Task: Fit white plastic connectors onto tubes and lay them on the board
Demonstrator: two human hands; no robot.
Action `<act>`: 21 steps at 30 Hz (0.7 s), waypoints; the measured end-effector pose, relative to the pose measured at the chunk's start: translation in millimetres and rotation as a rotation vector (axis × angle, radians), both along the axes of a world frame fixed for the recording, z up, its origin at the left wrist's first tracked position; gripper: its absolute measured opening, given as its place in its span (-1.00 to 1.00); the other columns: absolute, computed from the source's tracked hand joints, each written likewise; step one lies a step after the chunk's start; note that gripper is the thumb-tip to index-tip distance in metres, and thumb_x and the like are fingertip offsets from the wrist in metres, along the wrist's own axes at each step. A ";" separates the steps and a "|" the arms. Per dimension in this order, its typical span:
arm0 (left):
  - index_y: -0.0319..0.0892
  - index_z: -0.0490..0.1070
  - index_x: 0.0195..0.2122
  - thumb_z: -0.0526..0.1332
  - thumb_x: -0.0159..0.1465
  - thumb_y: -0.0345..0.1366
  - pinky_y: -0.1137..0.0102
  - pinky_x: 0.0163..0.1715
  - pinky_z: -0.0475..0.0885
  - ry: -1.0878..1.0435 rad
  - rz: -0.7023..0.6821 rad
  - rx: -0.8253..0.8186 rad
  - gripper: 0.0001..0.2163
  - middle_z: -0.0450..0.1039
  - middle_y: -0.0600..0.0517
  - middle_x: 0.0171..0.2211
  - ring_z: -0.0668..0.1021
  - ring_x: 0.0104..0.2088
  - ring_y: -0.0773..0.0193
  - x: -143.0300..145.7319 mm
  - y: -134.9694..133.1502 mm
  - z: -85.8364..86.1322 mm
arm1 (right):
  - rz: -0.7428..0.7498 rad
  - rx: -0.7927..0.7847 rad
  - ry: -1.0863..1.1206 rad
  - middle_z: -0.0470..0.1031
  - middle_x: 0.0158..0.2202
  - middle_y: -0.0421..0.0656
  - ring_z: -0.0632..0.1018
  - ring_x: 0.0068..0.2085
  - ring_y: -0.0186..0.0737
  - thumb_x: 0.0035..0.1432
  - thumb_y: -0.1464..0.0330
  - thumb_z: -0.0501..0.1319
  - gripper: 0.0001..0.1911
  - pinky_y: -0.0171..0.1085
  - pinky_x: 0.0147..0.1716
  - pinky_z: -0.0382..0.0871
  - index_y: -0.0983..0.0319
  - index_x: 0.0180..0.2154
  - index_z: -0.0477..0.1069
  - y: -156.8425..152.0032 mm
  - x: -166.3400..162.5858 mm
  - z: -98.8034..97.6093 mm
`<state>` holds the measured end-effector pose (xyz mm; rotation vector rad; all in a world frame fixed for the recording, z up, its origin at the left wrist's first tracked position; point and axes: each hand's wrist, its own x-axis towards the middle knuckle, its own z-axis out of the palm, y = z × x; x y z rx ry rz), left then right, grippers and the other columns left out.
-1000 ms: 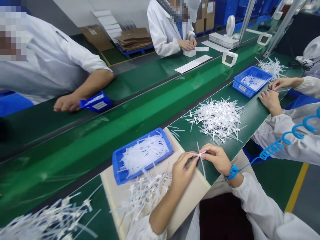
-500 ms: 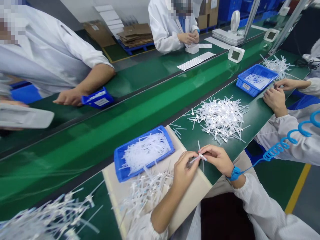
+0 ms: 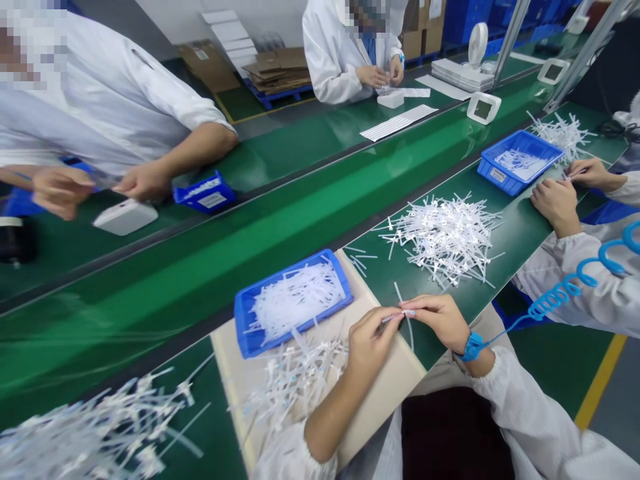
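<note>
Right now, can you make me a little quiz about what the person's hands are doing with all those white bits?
1. True or false: both hands pinch one thin white strip between them.
2. Which is nearer the left hand? A. the blue tray of strips B. the white fan
3. Fill in: the right hand has a ____ coiled cord at its wrist.

Key: 1 true; 2 A; 3 blue.
</note>
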<state>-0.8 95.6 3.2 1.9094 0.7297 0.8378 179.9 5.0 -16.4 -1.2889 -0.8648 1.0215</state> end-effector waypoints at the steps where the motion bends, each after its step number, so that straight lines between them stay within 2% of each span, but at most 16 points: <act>1: -0.11 0.68 -0.17 0.35 0.46 -0.29 0.38 -0.15 0.62 -0.002 -0.002 -0.004 -0.90 0.73 0.01 -0.24 0.73 -0.24 0.20 -0.4 0.0 -0.4 | 0.004 -0.010 0.008 0.80 -0.07 -0.10 0.76 0.00 0.03 0.25 0.17 0.52 -0.83 0.00 0.16 0.60 0.06 -0.16 0.80 0.4 0.6 -0.4; 8: -0.09 0.69 -0.17 0.32 0.48 -0.26 0.33 -0.11 0.61 0.042 0.011 -0.045 -0.86 0.74 -0.01 -0.21 0.73 -0.20 0.16 0.6 -1.0 -3.5 | 0.025 -0.024 0.011 0.79 -0.06 -0.09 0.75 0.02 0.04 0.25 0.15 0.52 -0.81 0.02 0.19 0.57 0.08 -0.16 0.80 2.4 1.6 -1.7; 12: -0.10 0.66 -0.15 0.31 0.47 -0.27 0.30 -0.06 0.58 0.081 0.053 -0.035 -0.88 0.72 -0.01 -0.20 0.70 -0.17 0.14 4.6 -3.1 4.7 | -0.002 -0.014 0.045 0.77 -0.04 -0.09 0.73 0.02 0.00 0.30 0.13 0.49 -0.76 0.01 0.20 0.57 0.08 -0.08 0.77 1.9 0.3 -6.9; 16: -0.10 0.63 -0.15 0.29 0.48 -0.27 0.30 -0.08 0.54 0.185 -0.009 -0.027 -0.89 0.69 0.00 -0.17 0.69 -0.14 0.14 0.0 -0.4 30.9 | -0.025 0.026 0.193 0.76 -0.02 -0.06 0.73 -0.03 -0.04 0.36 0.12 0.44 -0.69 -0.03 0.09 0.62 0.10 0.03 0.73 2.5 -1.7 -12.9; 21: -0.09 0.60 -0.16 0.26 0.49 -0.21 0.30 -0.06 0.53 0.301 -0.034 0.088 -0.85 0.68 0.00 -0.17 0.68 -0.12 0.12 -23.8 17.9 78.5 | 0.003 0.034 0.222 0.75 -0.02 -0.05 0.72 -0.09 -0.09 0.35 0.11 0.44 -0.70 -0.07 0.02 0.63 0.12 0.00 0.72 4.0 -3.3 -11.4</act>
